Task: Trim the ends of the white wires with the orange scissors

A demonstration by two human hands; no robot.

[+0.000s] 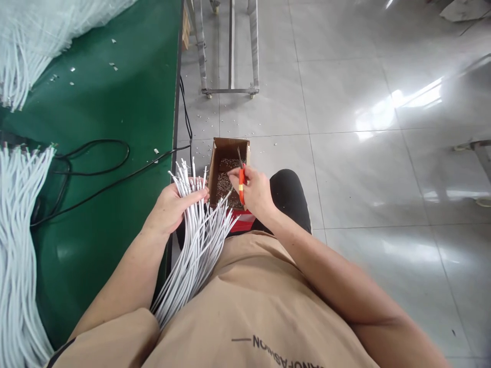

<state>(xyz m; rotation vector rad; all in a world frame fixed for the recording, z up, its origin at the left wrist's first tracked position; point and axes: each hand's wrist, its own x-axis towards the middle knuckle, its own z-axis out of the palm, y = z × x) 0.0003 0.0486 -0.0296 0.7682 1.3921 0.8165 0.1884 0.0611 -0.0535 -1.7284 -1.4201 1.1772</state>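
Note:
A bundle of white cables (pixel 192 240) lies across my lap, its cut ends fanning upward. My left hand (pixel 178 202) is closed around part of the bundle near those ends, thumb across the front. In my right hand (pixel 255 190) is a pair of scissors with orange-red handles (pixel 241 186), its dark blades pointing up and away from me. The thumb and forefinger of that hand come together near the tip of one cable at the bundle's right side. Below both hands stands an open cardboard box (pixel 213 168) with many small scraps in its bottom.
On the green table (pixel 115 112) at left lie another white cable bundle (pixel 19 230), a plastic-covered bundle (pixel 46 36) and a black cord (pixel 103 186). A metal frame on casters (pixel 230 92) stands ahead on the tiled floor. Small scraps dot table and floor.

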